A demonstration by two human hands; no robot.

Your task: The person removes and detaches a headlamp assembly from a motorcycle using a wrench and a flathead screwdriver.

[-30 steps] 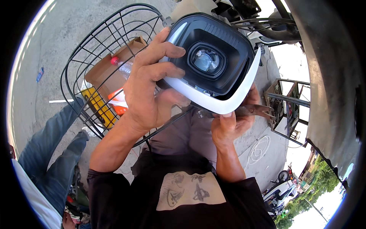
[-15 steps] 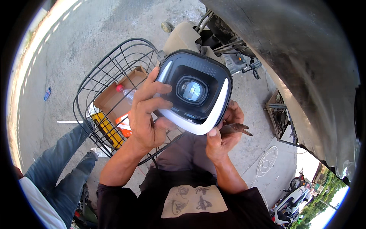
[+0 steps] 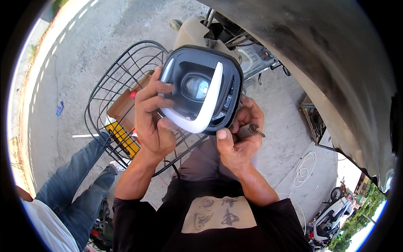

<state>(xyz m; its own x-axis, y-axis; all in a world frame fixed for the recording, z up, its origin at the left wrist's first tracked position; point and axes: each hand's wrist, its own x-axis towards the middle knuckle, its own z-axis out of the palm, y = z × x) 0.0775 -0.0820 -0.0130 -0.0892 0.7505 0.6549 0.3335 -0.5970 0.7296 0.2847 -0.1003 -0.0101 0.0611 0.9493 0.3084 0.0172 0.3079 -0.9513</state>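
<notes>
A black headlight (image 3: 233, 71) with a round projector lens and a white U-shaped trim (image 3: 215, 92) is held up above the wire basket. My left hand (image 3: 153, 117) is closed on its left side, fingers over the front rim and thumb near the trim's lower curve. At the lower right edge my right hand (image 3: 241, 145) grips the headlight, thumb in front and fingers behind. A worn metal tool (image 3: 251, 131), which looks like pliers, is tucked in the same hand with its tip sticking out to the right. The headlight's back is hidden.
The black wire basket (image 3: 110, 90) holds a cardboard box (image 3: 119, 110) and a yellow case (image 3: 122, 140). A vehicle's beige front (image 3: 193, 33) stands beyond, and a dark sheet (image 3: 310, 59) overhangs on the right. A person's jeans (image 3: 79, 168) show at left; a coiled white hose (image 3: 305, 169) lies at right.
The headlight has shifted left and up a little and turned, so its right side shows more. Both hands moved with it, keeping their grip. The tool's tip has turned.
</notes>
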